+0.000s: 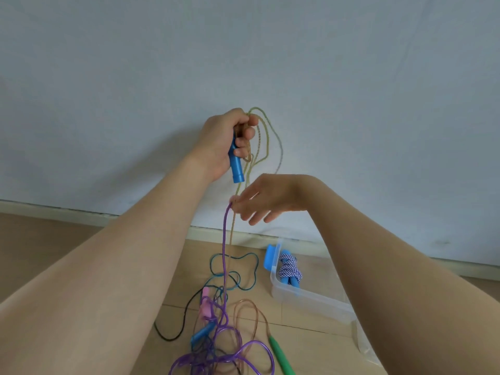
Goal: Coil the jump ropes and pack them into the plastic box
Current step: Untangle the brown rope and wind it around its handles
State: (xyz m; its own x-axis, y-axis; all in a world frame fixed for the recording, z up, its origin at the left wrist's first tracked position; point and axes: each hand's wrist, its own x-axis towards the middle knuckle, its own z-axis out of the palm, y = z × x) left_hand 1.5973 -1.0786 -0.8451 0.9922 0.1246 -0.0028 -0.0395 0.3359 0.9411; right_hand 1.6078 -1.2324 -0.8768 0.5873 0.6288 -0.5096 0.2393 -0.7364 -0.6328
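My left hand [226, 142] is raised in front of the wall and grips a blue jump rope handle [236, 166], with loops of its multicoloured cord [266, 139] hanging from the fist. My right hand [266, 197] is lower and to the right; its fingertips pinch the same cord where it turns purple [224, 239] and runs down to the floor. A clear plastic box [305, 296] lies on the floor at the right. Inside it sits a coiled blue-and-white rope with blue handles [290, 270].
A tangle of loose ropes lies on the wooden floor below my hands: purple loops [216, 358], a teal cord [243, 269], a black cord [173, 331], pink handles [205, 307], a brown cord [251, 312] and a green handle [281, 355]. The box's blue latch [270, 257] faces the wall.
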